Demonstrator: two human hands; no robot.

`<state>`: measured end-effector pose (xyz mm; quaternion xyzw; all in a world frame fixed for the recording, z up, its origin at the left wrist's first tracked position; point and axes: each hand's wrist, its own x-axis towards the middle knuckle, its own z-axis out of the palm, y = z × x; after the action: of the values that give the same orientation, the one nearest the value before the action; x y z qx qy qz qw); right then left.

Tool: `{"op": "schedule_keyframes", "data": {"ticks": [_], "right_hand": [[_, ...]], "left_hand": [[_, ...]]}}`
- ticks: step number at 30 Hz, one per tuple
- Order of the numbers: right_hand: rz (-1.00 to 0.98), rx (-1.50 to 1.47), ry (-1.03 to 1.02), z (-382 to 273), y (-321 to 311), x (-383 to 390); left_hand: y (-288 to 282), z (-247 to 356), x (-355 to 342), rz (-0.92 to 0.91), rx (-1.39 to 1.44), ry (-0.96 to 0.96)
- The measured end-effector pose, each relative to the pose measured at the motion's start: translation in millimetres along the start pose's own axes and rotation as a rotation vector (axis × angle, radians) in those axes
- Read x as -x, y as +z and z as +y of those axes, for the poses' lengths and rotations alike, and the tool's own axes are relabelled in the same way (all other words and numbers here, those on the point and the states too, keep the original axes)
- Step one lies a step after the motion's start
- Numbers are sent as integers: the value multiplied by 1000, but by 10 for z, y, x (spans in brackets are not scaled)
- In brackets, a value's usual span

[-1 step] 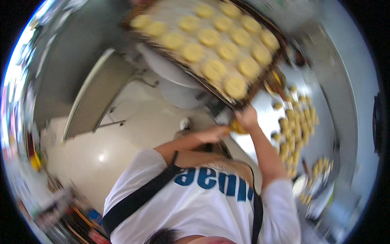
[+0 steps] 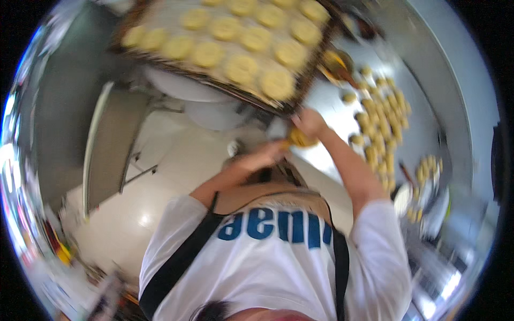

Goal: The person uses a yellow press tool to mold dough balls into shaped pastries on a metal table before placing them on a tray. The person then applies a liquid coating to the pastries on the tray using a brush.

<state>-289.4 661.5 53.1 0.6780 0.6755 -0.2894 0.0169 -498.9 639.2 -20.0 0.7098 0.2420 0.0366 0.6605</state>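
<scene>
A dark baking tray (image 2: 314,61) lined with paper carries several pale yellow dough rounds (image 2: 254,38), their tops marked. My right hand (image 2: 309,122) is closed at its near right corner. Just below and left of that, my left hand (image 2: 267,155) is smeared by motion beside a yellow item (image 2: 300,138) that I cannot make out; its finger shape is unclear.
A steel worktop (image 2: 326,155) on the right bears several small dough pieces (image 2: 380,123), a bowl with a wooden-handled tool (image 2: 334,67) and a white dish (image 2: 402,200). A metal panel (image 2: 112,150) stands left over the tiled floor (image 2: 150,214).
The tray and both my hands appear higher and further left in the view. The surroundings have shifted too, so the camera has moved.
</scene>
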Motion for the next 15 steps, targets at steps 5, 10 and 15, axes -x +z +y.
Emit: {"op": "schedule_keyframes", "data": {"ticks": [5, 10, 15], "right_hand": [[261, -106, -90, 216, 410, 664], [275, 137, 35, 152, 534, 795], [450, 57, 115, -132, 728, 764]], "left_hand": [[258, -29, 116, 14, -396, 7], [354, -150, 147, -13, -377, 19], [384, -55, 181, 12, -379, -54]]}}
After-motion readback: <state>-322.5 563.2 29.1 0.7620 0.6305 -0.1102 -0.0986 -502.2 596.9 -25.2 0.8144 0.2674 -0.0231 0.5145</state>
